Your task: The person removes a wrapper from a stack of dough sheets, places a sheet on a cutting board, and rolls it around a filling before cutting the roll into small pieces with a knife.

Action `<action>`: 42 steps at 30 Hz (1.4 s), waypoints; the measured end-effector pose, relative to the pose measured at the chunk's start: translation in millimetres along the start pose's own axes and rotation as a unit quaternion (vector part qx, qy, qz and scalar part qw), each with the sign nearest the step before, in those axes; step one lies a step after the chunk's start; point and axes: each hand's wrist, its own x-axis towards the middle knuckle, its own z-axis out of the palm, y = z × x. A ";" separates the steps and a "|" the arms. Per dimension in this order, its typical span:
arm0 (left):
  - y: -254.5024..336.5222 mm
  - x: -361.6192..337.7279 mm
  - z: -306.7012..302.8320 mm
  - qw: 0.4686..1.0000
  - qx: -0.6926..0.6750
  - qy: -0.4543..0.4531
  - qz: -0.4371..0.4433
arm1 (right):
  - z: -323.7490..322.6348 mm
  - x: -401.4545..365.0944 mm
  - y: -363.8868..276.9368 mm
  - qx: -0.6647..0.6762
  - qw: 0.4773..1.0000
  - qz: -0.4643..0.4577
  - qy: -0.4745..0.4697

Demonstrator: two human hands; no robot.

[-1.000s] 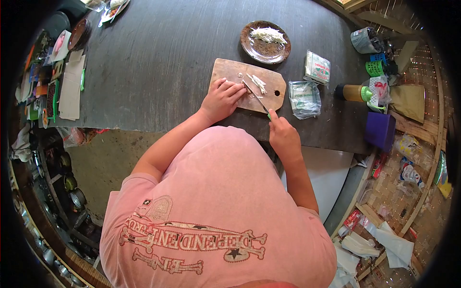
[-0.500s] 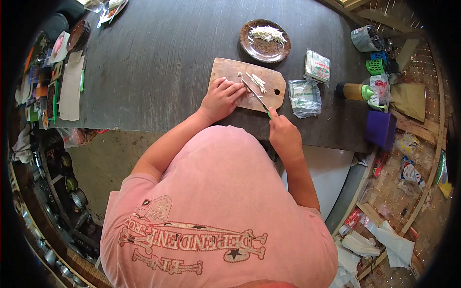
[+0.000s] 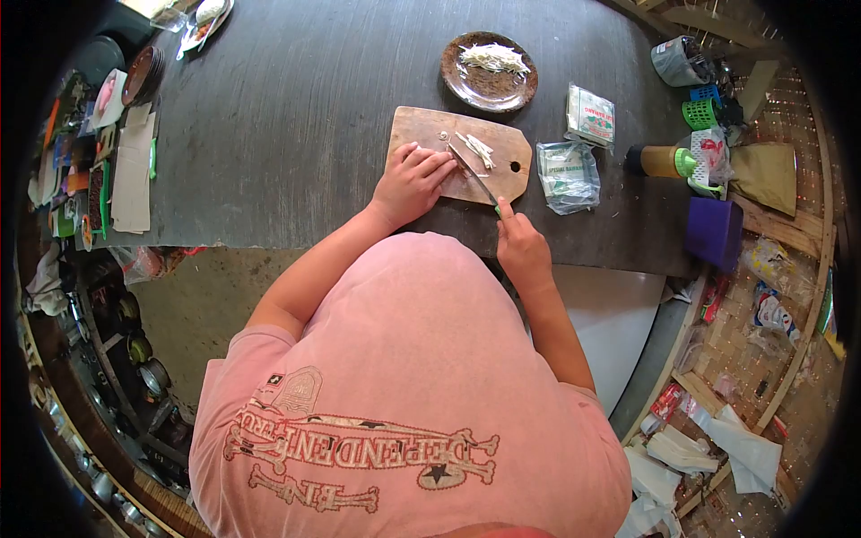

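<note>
Knife [image 3: 473,173] over a cutting board [image 3: 411,123], on my head feed.
From here I see the right hand [image 3: 525,245] closed around the knife's handle, the blade slanting across the board toward the left hand [image 3: 411,186]. That one is palm-down, fingers bent and close together over the board's left part; I cannot tell whether it pins anything underneath. White strips [image 3: 476,151] lie just right of the blade. Beyond the board I make out a brown plate [image 3: 490,93] bearing white shreds [image 3: 494,59]; two plastic packets [image 3: 568,175] sit rightward on the table [image 3: 296,117].
</note>
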 end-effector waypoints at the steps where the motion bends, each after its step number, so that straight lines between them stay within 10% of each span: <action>1: 0.1 -0.1 -0.2 1.000 0.003 0.002 0.001 | 8.5 -1.1 2.7 0.001 1.000 0.000 0.001; 21: 0.8 -0.4 -0.7 1.000 0.002 0.012 -0.003 | 26.5 -10.8 24.6 0.082 0.989 -0.004 0.123; 42: 1.1 -0.2 -3.2 1.000 0.003 0.011 -0.001 | 8.1 -8.6 7.9 0.106 0.993 -0.029 0.048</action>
